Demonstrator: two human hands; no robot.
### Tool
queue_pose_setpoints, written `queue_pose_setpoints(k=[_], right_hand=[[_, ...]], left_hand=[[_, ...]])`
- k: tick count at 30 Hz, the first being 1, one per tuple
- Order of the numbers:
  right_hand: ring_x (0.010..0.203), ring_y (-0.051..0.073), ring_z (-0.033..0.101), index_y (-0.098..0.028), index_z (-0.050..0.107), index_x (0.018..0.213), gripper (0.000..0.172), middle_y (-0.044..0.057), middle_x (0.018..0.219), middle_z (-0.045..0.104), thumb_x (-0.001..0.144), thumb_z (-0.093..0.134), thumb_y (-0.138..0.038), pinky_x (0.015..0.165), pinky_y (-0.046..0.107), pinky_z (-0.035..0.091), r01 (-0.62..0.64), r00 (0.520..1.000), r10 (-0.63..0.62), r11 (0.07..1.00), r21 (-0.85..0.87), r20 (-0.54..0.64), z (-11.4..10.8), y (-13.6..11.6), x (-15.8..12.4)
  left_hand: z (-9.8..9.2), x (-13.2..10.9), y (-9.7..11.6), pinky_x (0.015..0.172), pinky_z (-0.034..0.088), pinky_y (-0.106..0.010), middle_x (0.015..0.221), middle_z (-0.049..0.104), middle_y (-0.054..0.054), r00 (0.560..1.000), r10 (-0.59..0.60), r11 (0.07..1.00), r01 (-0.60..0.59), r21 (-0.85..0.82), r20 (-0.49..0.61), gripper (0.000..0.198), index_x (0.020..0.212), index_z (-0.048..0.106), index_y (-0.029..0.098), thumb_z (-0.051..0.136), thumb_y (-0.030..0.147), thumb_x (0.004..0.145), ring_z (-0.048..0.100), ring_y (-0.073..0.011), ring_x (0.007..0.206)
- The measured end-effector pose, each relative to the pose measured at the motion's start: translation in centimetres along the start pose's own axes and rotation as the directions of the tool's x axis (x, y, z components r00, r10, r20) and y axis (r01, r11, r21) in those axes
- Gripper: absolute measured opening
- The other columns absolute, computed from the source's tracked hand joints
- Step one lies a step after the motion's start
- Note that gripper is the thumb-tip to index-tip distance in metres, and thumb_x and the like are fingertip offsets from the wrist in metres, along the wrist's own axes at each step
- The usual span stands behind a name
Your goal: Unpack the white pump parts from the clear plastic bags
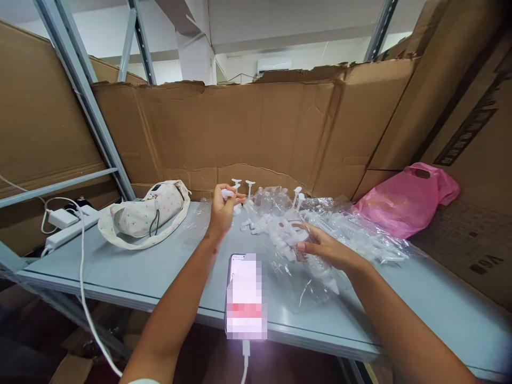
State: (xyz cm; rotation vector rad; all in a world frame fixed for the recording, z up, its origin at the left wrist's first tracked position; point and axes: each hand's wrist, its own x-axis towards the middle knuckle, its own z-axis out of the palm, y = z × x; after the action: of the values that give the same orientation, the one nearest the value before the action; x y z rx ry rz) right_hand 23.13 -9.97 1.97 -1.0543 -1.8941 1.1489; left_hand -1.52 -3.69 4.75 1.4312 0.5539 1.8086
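My left hand (222,212) is closed around a small white plastic piece (228,193) near the back of the table. Just beyond it stand white pump heads (250,186) with T-shaped tops; their lower parts are partly hidden. My right hand (326,248) reaches in from the right over a heap of small white plastic parts (280,233) lying on a clear plastic bag. Its thumb and fingers are apart, and the fingertips touch or hover just over the heap; I cannot tell which. Two more white pump heads (297,195) poke up behind the heap.
A lit phone (241,293) on a white cable lies at the table's front edge. To the left are a white patterned bag (140,216) and a power strip (72,232). Clear bags (360,234) and a pink plastic bag (406,200) lie right. Cardboard (236,128) walls the back.
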Motion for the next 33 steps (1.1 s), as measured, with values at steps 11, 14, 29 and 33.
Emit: queue_pose_setpoints(k=[11, 14, 29, 33], right_hand=[[0.077, 0.015, 0.057, -0.025, 0.049, 0.124, 0.052, 0.005, 0.103, 0.058, 0.077, 0.06, -0.043, 0.065, 0.026, 0.047, 0.039, 0.98, -0.049, 0.998, 0.053, 0.193, 0.6, -0.7, -0.1], [0.077, 0.016, 0.056, -0.024, 0.049, 0.123, 0.052, 0.005, 0.103, 0.058, 0.077, 0.06, -0.044, 0.065, 0.026, 0.047, 0.039, 0.979, -0.049, 0.998, 0.055, 0.196, 0.7, -0.8, -0.1], [0.074, 0.014, 0.055, -0.023, 0.048, 0.123, 0.051, 0.006, 0.104, 0.057, 0.077, 0.061, -0.042, 0.061, 0.025, 0.048, 0.047, 0.974, -0.061, 0.997, 0.066, 0.217, 0.7, -0.6, 0.0], [0.075, 0.016, 0.057, -0.022, 0.05, 0.123, 0.053, 0.006, 0.101, 0.06, 0.076, 0.062, -0.044, 0.062, 0.027, 0.048, 0.064, 0.979, -0.07, 0.997, 0.036, 0.193, 0.7, -0.5, 0.0]], left_hand=[[-0.1, -0.9, 0.5, 0.08, 0.041, -0.027, 0.08, 0.064, -0.002, 0.974, -0.038, 0.955, -0.031, 0.296, 0.224, 0.014, 0.087, 0.043, 0.021, 0.053, 0.029, 0.083, 0.058, -0.0143, 0.083], [-0.1, -1.0, 0.8, 0.078, 0.04, -0.026, 0.079, 0.064, -0.002, 0.955, -0.082, 0.941, -0.02, 0.339, 0.286, 0.012, 0.083, 0.043, 0.02, 0.053, 0.026, 0.081, 0.056, -0.0137, 0.081], [-0.2, -0.9, 0.6, 0.071, 0.042, -0.022, 0.079, 0.055, 0.001, 0.942, -0.119, 0.925, -0.01, 0.38, 0.315, 0.015, 0.084, 0.043, 0.019, 0.055, 0.028, 0.079, 0.053, -0.0097, 0.072], [-0.2, -1.0, 0.6, 0.077, 0.04, -0.025, 0.081, 0.057, -0.001, 0.943, -0.09, 0.927, -0.039, 0.373, 0.322, 0.017, 0.087, 0.042, 0.019, 0.052, 0.03, 0.081, 0.052, -0.0117, 0.076]])
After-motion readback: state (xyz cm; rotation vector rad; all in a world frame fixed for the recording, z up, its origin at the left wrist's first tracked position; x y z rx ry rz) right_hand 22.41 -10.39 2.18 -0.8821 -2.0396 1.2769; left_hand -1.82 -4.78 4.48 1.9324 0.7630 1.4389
